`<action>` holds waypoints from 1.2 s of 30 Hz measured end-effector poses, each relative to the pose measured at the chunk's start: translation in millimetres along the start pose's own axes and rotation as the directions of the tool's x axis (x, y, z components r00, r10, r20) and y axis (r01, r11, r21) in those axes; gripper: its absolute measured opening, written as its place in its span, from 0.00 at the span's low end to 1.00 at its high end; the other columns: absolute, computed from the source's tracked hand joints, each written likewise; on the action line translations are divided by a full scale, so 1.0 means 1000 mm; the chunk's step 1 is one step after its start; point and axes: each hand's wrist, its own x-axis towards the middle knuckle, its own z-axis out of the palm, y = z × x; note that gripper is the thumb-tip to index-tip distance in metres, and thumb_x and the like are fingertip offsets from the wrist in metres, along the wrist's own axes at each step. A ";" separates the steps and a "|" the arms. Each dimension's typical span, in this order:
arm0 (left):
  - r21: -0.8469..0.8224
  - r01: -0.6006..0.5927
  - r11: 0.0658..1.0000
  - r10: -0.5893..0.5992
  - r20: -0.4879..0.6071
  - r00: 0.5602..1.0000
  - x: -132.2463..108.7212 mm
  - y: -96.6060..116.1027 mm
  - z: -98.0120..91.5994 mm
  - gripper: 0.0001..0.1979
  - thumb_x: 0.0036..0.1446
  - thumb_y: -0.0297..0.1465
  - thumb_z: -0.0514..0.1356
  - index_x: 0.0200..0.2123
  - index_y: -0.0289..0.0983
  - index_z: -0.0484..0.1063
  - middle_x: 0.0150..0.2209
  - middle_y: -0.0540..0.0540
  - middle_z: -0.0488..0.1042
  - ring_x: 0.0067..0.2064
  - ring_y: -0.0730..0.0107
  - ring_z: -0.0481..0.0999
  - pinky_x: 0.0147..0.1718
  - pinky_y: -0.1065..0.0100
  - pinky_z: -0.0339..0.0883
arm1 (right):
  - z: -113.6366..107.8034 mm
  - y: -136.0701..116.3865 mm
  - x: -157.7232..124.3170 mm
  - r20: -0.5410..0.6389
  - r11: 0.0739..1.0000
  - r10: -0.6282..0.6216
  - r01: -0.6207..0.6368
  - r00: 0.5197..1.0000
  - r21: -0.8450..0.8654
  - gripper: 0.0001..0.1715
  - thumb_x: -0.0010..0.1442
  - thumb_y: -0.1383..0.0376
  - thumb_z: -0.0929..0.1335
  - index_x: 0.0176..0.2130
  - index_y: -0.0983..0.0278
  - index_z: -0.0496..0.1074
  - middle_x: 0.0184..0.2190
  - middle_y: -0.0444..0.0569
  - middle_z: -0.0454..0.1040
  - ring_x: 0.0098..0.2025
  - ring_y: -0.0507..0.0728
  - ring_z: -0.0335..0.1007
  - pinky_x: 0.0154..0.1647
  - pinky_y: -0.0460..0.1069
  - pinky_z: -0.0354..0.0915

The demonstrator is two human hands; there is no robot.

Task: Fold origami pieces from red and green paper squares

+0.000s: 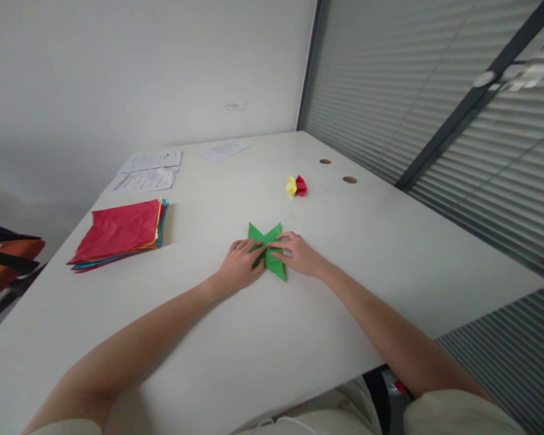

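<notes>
A green folded paper (274, 264) with several pointed corners lies on the white table in front of me. My left hand (243, 264) holds its left side, the forefinger reaching to the middle of the folds and the thumb lower down. From the other side, my right hand (298, 255) grips the right part, its fingertips close to the left forefinger. Two corners stick out at the top and one at the lower right. The left and right parts of the paper are partly hidden beneath my fingers.
Beyond my hands sits a small yellow and red folded paper piece (296, 186). A stack of coloured paper sheets (122, 226), red on top, lies at the left. Printed sheets (147, 170) rest farther back. Two round holes (350, 180) pierce the table (217, 338) near the blinds (435, 109).
</notes>
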 end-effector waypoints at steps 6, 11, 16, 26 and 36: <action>0.005 0.091 0.996 -0.091 -0.001 0.996 0.001 0.002 -0.004 0.15 0.63 0.40 0.54 0.47 0.41 0.75 0.49 0.43 0.75 0.52 0.56 0.71 0.53 0.52 0.62 | 0.000 -0.002 0.000 0.005 0.998 0.044 -0.044 0.999 0.036 0.17 0.62 0.59 0.68 0.50 0.59 0.76 0.44 0.57 0.75 0.51 0.61 0.70 0.55 0.59 0.65; 0.046 0.182 0.982 -0.182 0.002 0.983 0.002 0.001 -0.003 0.19 0.65 0.43 0.50 0.45 0.40 0.75 0.50 0.42 0.74 0.52 0.55 0.70 0.52 0.51 0.61 | 0.001 0.000 -0.001 0.009 0.997 0.059 -0.059 0.998 0.054 0.17 0.62 0.60 0.68 0.50 0.59 0.76 0.45 0.55 0.74 0.50 0.59 0.70 0.56 0.58 0.64; 0.104 0.242 0.965 -0.239 -0.040 0.970 0.000 -0.002 0.002 0.20 0.64 0.46 0.50 0.49 0.41 0.72 0.52 0.40 0.72 0.54 0.51 0.67 0.52 0.48 0.60 | -0.001 -0.001 -0.001 0.013 0.997 0.058 -0.059 0.998 0.043 0.17 0.62 0.60 0.68 0.50 0.59 0.76 0.44 0.56 0.75 0.50 0.60 0.70 0.55 0.59 0.65; 0.021 0.013 1.000 -0.014 0.034 0.999 0.000 0.002 -0.003 0.20 0.64 0.43 0.53 0.54 0.40 0.69 0.54 0.41 0.72 0.59 0.53 0.64 0.61 0.46 0.50 | 0.003 0.004 0.000 -0.002 0.998 0.030 -0.030 1.000 0.052 0.17 0.62 0.61 0.69 0.51 0.59 0.76 0.44 0.56 0.76 0.50 0.60 0.70 0.55 0.59 0.65; 0.038 0.076 0.996 -0.077 0.030 0.997 0.001 0.002 -0.003 0.20 0.63 0.43 0.54 0.52 0.40 0.72 0.53 0.40 0.73 0.56 0.52 0.68 0.58 0.46 0.54 | 0.001 0.004 0.000 -0.003 0.993 0.087 -0.087 0.996 -0.085 0.21 0.62 0.60 0.68 0.54 0.60 0.73 0.45 0.57 0.76 0.54 0.63 0.66 0.54 0.61 0.63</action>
